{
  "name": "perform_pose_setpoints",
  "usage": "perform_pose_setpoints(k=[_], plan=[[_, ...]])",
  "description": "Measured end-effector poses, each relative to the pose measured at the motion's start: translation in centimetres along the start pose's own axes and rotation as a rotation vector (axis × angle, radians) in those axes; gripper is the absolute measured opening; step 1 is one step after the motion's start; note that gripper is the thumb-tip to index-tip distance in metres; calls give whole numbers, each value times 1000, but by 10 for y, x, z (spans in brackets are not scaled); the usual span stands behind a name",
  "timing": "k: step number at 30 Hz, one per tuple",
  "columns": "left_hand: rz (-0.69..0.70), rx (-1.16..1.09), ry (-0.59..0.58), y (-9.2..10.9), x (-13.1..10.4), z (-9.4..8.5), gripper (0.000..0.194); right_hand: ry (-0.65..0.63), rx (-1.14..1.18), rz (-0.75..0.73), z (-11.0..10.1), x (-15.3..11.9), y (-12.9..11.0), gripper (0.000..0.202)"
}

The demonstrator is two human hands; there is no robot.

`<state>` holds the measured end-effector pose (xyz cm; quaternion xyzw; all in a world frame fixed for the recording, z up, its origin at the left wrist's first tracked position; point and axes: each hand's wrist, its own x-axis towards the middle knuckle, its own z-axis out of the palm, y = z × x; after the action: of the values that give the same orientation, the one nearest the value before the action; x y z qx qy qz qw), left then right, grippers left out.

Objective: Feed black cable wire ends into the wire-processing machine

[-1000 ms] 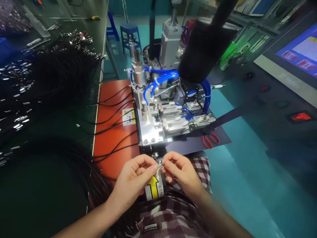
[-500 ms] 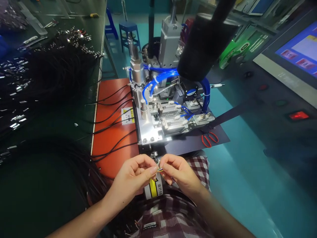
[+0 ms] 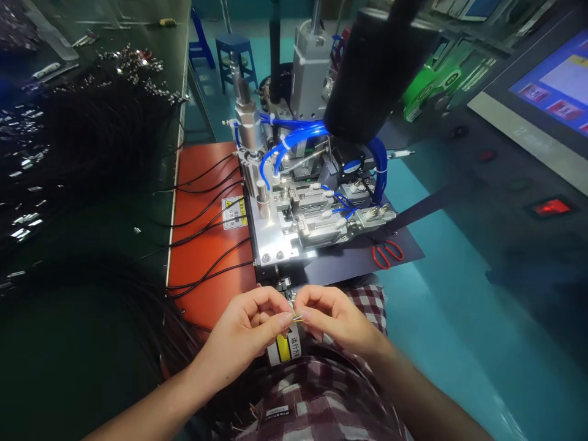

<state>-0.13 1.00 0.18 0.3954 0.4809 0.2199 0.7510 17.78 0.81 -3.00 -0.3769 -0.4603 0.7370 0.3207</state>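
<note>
Close in front of my body, my left hand (image 3: 252, 324) pinches a few thin coloured wires (image 3: 298, 318) between thumb and forefinger. From the other side my right hand (image 3: 340, 321) has thumb and forefinger closed on the same wire ends, nearly touching the left fingertips. Yellow, white and green strands show in the small gap; the rest of the wires is hidden by the left fingers. Just beyond the hands stands a metal machine (image 3: 271, 242) with blue air tubes (image 3: 303, 131). Below the fingers is a white and yellow label (image 3: 283, 348).
Black cables (image 3: 206, 214) run across an orange-red board (image 3: 193, 245) left of the machine. Bundles of black cables (image 3: 105, 104) with shiny ends cover the dark table. Red-handled scissors (image 3: 388, 254) lie at right, near a control screen (image 3: 551, 92). A black cylinder (image 3: 376, 79) hangs above.
The wire ends between my fingertips look more fanned out, and my right fingers have shifted slightly on them. The whole view has moved a little.
</note>
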Motion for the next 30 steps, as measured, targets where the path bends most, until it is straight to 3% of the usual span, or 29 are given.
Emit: perform_pose_setpoints(k=[6,14,21,30], plan=[[-7,32,-32,-1,1,0,21,-45,-238,12,-6,-3,-13,15],[-116,-116,-33,0,3,-4,26,43,-45,-17,-11,0,-4,20],[-112,-136,-39,-3,4,-8,25,60,-168,-73,-4,-2,-6,8],[-124,-162,-62,-3,5,-7,24,77,-186,-91,-5,1,-6,7]])
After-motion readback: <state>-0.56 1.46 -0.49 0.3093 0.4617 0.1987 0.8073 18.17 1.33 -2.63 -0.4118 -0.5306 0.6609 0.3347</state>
